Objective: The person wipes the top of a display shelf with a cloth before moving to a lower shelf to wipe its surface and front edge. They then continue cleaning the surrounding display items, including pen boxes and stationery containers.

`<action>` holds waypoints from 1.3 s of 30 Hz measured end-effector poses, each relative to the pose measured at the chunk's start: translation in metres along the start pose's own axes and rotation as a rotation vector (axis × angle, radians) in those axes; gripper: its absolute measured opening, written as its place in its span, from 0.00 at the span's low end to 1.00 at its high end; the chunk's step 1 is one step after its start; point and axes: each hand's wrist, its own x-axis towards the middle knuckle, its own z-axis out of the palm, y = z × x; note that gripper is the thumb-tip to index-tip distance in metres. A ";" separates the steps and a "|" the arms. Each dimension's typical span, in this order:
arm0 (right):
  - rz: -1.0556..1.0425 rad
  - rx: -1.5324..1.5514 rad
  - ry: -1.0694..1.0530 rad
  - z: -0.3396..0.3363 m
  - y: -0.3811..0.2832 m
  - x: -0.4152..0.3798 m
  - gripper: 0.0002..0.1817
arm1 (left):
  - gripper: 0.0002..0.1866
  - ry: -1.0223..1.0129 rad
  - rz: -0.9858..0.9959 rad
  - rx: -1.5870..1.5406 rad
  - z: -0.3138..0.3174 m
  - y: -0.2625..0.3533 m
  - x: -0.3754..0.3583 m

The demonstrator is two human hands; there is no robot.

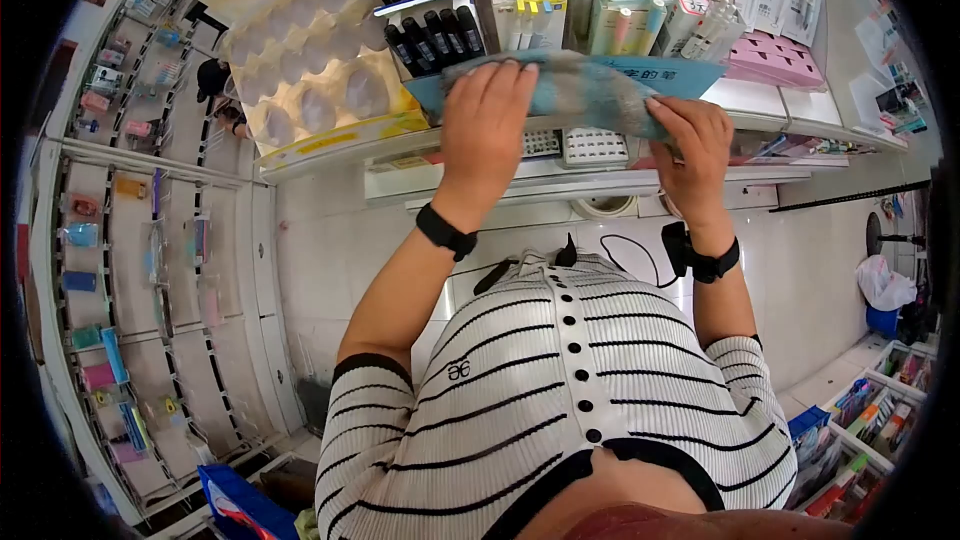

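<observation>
the person presses a blue-grey cloth (585,90) against the front edge of a shelf (760,100) full of pens. the left hand (487,130) lies flat on the left part of the cloth, its fingers stretched and close together on top of it. the right hand (692,140) grips the right end, fingers curled around the cloth edge. black markers (435,40) stand just above the left hand.

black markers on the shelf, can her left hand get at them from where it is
Probably yes. The left hand lies flat on the blue cloth at the shelf edge, and the black markers stand just behind its fingertips with nothing between. It would have to let go of the cloth, which the right hand also grips.
</observation>
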 end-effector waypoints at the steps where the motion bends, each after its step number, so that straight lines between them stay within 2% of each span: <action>1: 0.012 -0.008 0.008 -0.004 0.003 -0.003 0.33 | 0.24 -0.002 -0.003 0.005 0.003 0.004 0.003; 5: 0.056 -0.073 0.016 -0.018 0.017 -0.017 0.35 | 0.23 0.006 0.033 -0.075 0.017 0.020 0.014; 15: 0.118 -0.132 0.051 -0.043 0.034 -0.044 0.29 | 0.21 -0.044 0.088 -0.102 0.040 0.050 0.032; 24: 0.156 -0.160 0.066 -0.054 0.041 -0.055 0.31 | 0.23 -0.015 0.098 -0.185 0.053 0.066 0.043; 28: 0.189 -0.175 0.058 -0.060 0.046 -0.062 0.32 | 0.23 -0.005 0.118 -0.231 0.060 0.073 0.051; 30: 0.200 -0.165 0.068 -0.062 0.050 -0.068 0.32 | 0.20 -0.028 0.158 -0.197 0.063 0.076 0.054; 33: 0.233 -0.155 0.065 -0.064 0.055 -0.076 0.33 | 0.23 -0.011 0.141 -0.274 0.067 0.085 0.060; 39: 0.255 -0.147 0.078 -0.071 0.057 -0.082 0.32 | 0.22 -0.025 0.167 -0.299 0.077 0.095 0.066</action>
